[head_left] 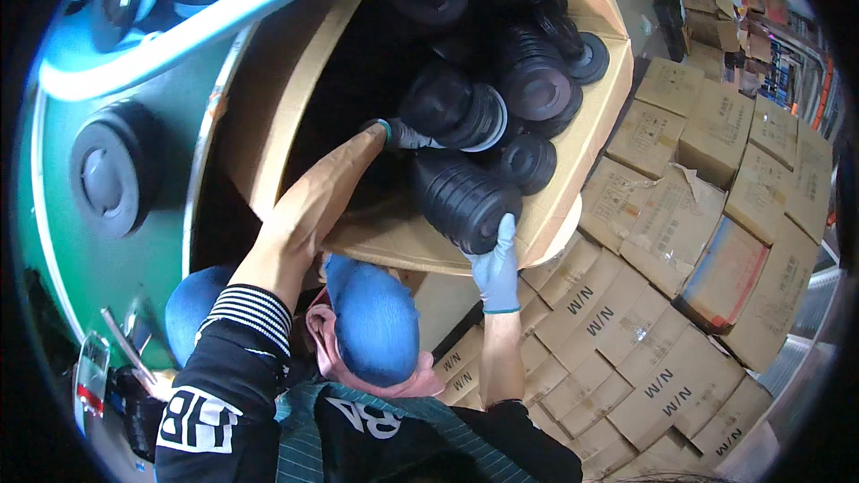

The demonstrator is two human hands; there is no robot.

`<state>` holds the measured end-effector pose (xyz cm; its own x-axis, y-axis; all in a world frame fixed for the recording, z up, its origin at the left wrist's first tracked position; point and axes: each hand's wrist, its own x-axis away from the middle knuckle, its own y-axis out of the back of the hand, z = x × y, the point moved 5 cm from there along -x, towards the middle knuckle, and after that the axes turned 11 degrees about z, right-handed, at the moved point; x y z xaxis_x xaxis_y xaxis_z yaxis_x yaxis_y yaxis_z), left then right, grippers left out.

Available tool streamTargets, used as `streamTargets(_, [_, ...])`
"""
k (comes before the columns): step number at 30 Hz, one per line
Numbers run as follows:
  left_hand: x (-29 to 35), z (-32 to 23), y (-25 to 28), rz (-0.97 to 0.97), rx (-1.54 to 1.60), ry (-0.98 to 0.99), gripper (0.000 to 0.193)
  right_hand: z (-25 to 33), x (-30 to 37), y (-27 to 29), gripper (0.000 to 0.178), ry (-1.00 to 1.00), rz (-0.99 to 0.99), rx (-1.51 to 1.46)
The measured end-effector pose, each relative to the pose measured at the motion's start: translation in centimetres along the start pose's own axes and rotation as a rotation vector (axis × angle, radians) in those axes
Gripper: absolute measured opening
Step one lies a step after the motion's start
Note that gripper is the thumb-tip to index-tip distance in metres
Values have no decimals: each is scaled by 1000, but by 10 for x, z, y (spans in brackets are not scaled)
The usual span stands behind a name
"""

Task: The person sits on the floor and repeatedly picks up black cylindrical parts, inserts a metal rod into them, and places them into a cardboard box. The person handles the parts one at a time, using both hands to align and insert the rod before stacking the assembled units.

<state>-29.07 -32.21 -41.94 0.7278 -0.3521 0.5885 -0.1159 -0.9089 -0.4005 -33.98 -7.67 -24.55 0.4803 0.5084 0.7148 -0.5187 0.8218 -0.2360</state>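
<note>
Inside a large open cardboard box (559,206), a stack of black ribbed round discs (456,197) lies on its side between my hands. My right hand (497,270), in a grey glove, grips the near end of that stack, with a finger up along the last disc's face. At the stack's far end is my gloved left hand (412,136), its fingers mostly hidden among the discs. Just above it sits another group of black discs (447,107) with a pale-edged one. More stacked black discs (539,89) lie deeper in the box.
On my left is a green table (63,250) holding a black disc stack (116,168), with a pale blue tube (224,22) crossing above. Closed cartons (662,241) are piled on the right. My blue-covered knee (371,322) is below the box edge.
</note>
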Motion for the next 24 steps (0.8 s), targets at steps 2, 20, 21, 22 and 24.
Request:
streamTargets(2, [40,-4,-2,-70,-2,24,123,16,19,-19,79,6,52,-13])
streamTargets(20, [453,-87,-51,-1009,-82,-171,67,145,164,-180,64,989,463,1344])
streamTargets(21, [478,-80,-50,-1075,13,-204,72,141,154,-214,58,741,657,1019])
streamTargets(22, [495,-77,-55,-1083,33,-312,63,134,143,-248,53,464,789,561])
streamTargets(24, [534,-68,-64,-1111,63,-440,51,137,164,-323,48,36,771,35])
